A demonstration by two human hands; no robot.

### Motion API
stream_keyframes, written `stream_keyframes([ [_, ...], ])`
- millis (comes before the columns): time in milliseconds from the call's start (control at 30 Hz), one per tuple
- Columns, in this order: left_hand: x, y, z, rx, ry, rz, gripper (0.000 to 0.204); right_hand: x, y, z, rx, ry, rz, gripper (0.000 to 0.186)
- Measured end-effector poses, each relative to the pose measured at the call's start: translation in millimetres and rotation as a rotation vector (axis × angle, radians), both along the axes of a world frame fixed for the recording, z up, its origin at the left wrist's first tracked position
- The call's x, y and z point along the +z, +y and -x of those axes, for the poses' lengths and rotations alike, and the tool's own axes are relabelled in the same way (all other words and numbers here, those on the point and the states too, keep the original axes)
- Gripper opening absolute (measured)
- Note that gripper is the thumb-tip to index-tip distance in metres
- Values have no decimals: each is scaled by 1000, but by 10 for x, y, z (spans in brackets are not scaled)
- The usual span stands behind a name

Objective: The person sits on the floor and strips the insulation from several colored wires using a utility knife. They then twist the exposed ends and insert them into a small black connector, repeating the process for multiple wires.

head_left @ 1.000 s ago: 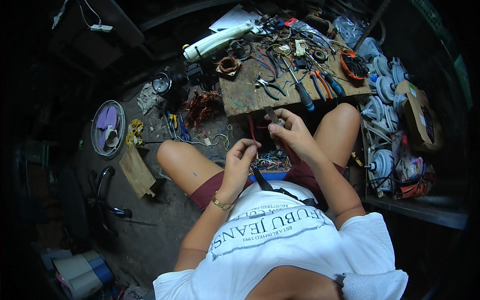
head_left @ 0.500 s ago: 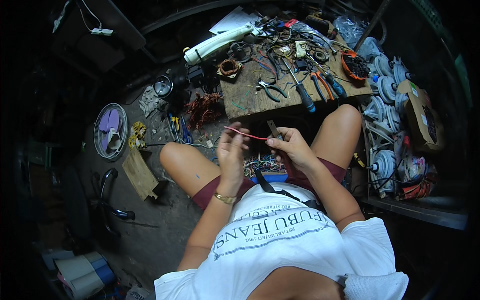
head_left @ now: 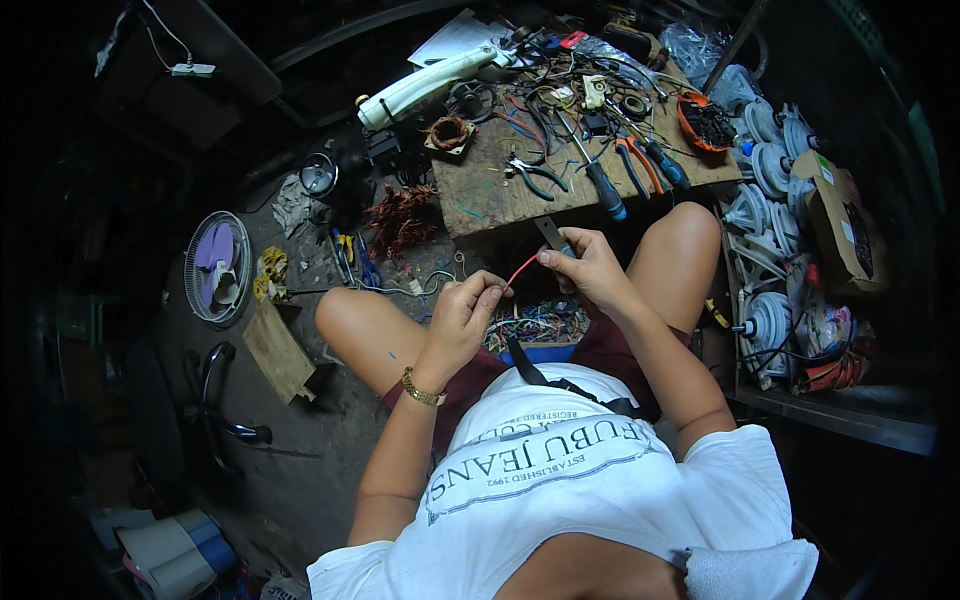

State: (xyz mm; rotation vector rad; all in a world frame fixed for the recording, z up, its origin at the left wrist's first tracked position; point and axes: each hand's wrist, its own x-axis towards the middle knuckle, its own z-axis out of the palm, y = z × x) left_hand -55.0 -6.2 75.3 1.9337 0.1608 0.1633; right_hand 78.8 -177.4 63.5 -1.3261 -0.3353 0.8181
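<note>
A short red wire (head_left: pixel 519 270) bends between my two hands above my lap. My left hand (head_left: pixel 462 315) pinches one end of it between thumb and fingertips. My right hand (head_left: pixel 592 270) is closed on a knife (head_left: pixel 549 233) with a flat metal blade pointing up and away, and the wire's other end sits at that thumb. Most of the knife's handle is hidden in the fingers. Below the hands, between my thighs, lies a heap of many-coloured wire scraps (head_left: pixel 540 322).
Ahead stands a wooden bench (head_left: pixel 480 190) bearing pliers (head_left: pixel 537 178), a screwdriver (head_left: pixel 604 190), orange-handled pliers (head_left: pixel 640 165), a copper coil (head_left: pixel 450 136) and an orange bowl (head_left: pixel 705 122). Grey motor parts (head_left: pixel 770 175) crowd the right. A fan (head_left: pixel 218 268) lies on the floor left.
My left hand has come down and its fingers have closed on the wire's free end. The wire, nearly straight before, now bends. My right hand keeps the knife and has risen slightly.
</note>
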Motion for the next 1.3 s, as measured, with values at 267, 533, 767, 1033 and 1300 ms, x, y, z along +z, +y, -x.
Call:
stream_keyframes([
  [267, -247, -142, 9, 93, 32, 575, 13, -55, -62, 5, -27, 265, -210, 31],
  [533, -173, -267, -31, 102, -37, 545, 11, 108, 17, 240, 286, 127, -117, 24],
  [767, -72, -313, 8, 133, -19, 460, 9, 106, 20, 195, 323, 28, -31, 19],
  [1033, -182, -339, 82, 182, -89, 261, 10, 107, -15, 187, 351, 71, -28, 15],
  [1300, -47, -370, 147, 201, -103, 32, 9, 79, -13, 205, 286, 99, -32, 21],
])
